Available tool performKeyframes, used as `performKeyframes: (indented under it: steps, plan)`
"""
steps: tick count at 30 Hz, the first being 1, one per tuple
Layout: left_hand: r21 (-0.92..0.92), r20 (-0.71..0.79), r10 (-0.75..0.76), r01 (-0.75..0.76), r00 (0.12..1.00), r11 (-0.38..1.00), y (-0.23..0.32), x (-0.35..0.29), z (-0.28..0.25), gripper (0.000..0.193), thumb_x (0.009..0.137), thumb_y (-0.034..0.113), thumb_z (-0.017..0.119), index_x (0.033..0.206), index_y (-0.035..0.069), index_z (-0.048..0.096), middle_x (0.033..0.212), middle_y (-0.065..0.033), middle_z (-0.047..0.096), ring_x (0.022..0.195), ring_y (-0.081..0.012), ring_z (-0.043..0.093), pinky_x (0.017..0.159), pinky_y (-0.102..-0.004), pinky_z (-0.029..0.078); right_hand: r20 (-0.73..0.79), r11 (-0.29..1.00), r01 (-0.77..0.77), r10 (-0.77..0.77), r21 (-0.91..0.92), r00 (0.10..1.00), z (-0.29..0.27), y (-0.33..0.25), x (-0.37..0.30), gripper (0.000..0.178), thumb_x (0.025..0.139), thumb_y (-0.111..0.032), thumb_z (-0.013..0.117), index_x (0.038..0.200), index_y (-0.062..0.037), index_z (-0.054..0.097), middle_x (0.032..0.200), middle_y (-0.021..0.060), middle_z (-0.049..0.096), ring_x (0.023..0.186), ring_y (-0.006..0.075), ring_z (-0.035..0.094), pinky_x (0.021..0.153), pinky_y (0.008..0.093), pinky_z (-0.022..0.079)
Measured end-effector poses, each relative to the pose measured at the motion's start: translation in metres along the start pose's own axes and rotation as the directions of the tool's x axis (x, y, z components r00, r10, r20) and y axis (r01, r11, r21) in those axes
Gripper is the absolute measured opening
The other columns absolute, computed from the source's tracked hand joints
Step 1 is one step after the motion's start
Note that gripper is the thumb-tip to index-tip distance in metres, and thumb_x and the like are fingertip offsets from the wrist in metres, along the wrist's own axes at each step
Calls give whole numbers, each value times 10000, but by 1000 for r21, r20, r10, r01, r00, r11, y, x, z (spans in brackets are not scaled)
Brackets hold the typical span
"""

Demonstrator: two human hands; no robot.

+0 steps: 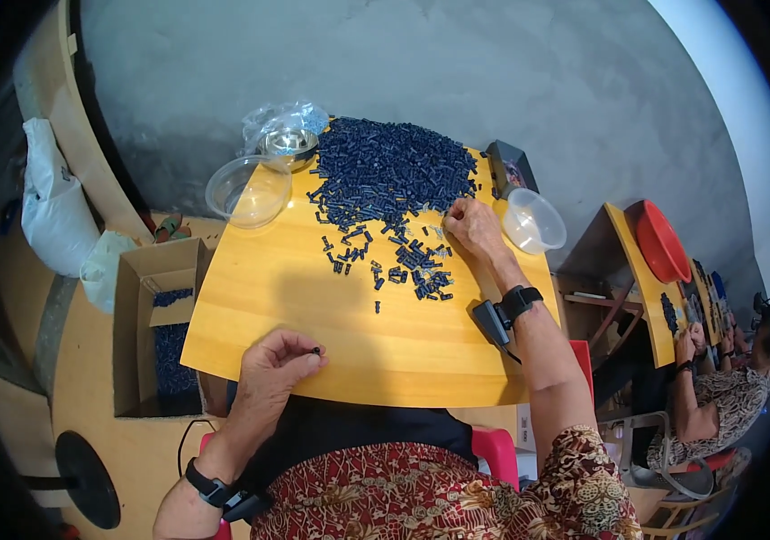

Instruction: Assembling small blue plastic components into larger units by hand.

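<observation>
1. The left hand (279,360) sat near the front edge of the desk (250,297), fingers curled together, pinching one small dark part (316,350) between thumb and fingertips.
2. The right hand (472,227) was stretched out to the far side, fingers bunched and pressed down at the edge of the pile (394,171). Whether it gripped anything, I could not tell.
3. That pile of dark blue parts covered the back of the desk; loose parts (403,261) were scattered just in front of it, near the right hand.
4. Each wrist wore a black band (520,300), the right one with a small black device (491,322) hanging beside it.
5. At the back left corner stood a clear bowl (245,192), touching a steel bowl (288,144) behind it, with a crumpled clear bag (281,117) behind that.
6. Another clear tub (533,220) sat at the right edge, just beside the right hand, and a small dark box (511,166) stood behind it.
7. On the floor to the left, an open carton (155,324) held more dark parts; white sacks (52,202) leaned beyond it.
8. Off to the right, another person (718,387) sat at a second desk (637,270) carrying a red basin (659,241).
</observation>
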State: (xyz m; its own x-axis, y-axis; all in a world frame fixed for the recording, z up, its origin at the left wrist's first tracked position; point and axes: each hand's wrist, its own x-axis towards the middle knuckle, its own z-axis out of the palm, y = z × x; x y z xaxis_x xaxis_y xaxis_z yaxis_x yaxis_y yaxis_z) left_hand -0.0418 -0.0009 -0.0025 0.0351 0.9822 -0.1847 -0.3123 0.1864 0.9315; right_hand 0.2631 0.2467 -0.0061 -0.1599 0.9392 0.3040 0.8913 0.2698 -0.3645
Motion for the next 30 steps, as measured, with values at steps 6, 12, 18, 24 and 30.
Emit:
performKeyframes:
  steps: [6,12,18,24,30]
  plan:
    - [10,-7,20,-20,1000,1000,-4,2,0,135,837,6,637,967,17,599,929,-56,636,880,-129,612,857,-245,484,-52,937,-52,74,346,996,-8,-14,-15,107,747,-126,634,738,-20,627,648,98,624,601,183,598,598,307,486]
    - [-40,-8,17,-18,1000,999,-6,1,-2,133,855,17,626,982,15,590,942,-56,637,881,-127,614,848,-247,490,56,604,17,-101,797,993,-27,-68,-63,54,832,-16,625,812,-46,585,761,-51,575,664,18,499,613,169,405]
    - [-44,-3,26,-26,1000,999,-10,2,-2,133,857,22,628,984,12,587,957,-69,642,894,-137,625,846,-250,495,170,344,-116,-131,932,977,-28,-101,-104,158,826,-22,687,975,-25,634,854,-17,627,776,46,569,700,192,468]
    - [-87,27,26,-23,999,996,-11,0,-2,142,855,29,635,988,14,585,965,-79,643,904,-147,630,855,-258,499,136,267,-82,-193,960,972,-28,-117,-123,184,799,18,690,964,-24,620,898,41,648,823,107,614,771,246,497]
    - [-158,19,96,-91,995,983,-4,-3,4,131,865,17,622,990,24,584,998,-87,653,918,-150,633,881,-271,497,169,373,-62,-259,926,951,-28,-137,-145,164,829,9,661,991,-3,635,926,31,644,867,93,591,793,241,474]
